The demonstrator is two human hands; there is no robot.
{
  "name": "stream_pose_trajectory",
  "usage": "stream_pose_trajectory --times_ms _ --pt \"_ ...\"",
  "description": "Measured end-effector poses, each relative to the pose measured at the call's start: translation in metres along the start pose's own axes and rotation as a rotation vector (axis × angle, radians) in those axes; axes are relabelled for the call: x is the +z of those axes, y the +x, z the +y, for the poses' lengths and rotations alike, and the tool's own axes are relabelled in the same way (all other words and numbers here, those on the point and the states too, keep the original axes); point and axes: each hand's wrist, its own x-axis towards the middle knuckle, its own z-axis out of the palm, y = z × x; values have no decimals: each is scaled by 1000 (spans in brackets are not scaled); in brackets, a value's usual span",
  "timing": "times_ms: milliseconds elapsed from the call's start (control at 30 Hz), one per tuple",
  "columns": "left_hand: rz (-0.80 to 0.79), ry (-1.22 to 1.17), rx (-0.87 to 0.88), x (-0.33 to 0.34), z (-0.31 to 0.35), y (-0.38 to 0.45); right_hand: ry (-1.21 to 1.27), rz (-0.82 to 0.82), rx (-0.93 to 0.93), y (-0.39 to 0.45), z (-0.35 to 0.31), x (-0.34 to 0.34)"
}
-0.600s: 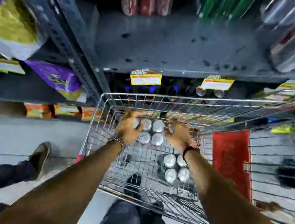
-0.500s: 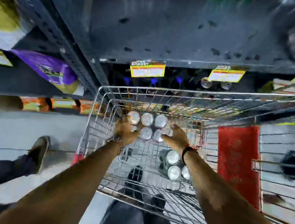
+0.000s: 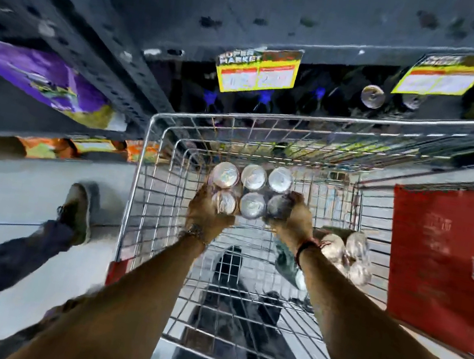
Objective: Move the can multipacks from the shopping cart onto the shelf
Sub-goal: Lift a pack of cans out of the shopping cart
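Silver six-can multipack [image 3: 249,189], left hand [image 3: 206,218] and right hand [image 3: 293,221] clamped on its ends

- One wire shopping cart [image 3: 146,182].
- Two can multipacks: a six-can pack [image 3: 251,189] showing six silver tops, and a second pack [image 3: 348,259] lying in the cart, its can count unclear.
- Two hands: left hand [image 3: 207,215], right hand [image 3: 293,221].
- Two yellow price tags [image 3: 258,70] on the shelf [image 3: 260,3] edge.

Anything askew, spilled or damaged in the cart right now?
Nothing spilled or visibly damaged. The shrink-wrapped six-pack of silver-topped cans sits level between left hand and right hand. A second wrapped can pack on the wire cart floor looks tilted; blur prevents certainty.
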Motion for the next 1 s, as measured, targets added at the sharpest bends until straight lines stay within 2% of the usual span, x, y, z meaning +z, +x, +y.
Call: stream_pose_trajectory --times_ms 100,200,333,400,533,667,800,1000 --pt "-11 76 38 -5 -3 -1 -68 14 37 -5 1 -7" --pt "-36 178 59 -14 0 -9 -2 -17 74 -23 -4 -17" --pt "-72 132 76 -34 25 -37 -27 -8 37 -64 -14 -43" --pt "-78 127 140 -46 44 -55 13 16 15 -86 -24 -60" --pt "-131 159 272 -81 96 -84 -208 110 -11 -133 -63 -112" --pt "-67 224 480 -117 163 -107 -196 330 -271 -185 -97 -158" --pt "-94 62 642 -143 226 -115 -16 481 -366 -203 -136 -199" --pt "-48 -34 733 -162 300 -84 137 546 -483 -176 -204 -239"
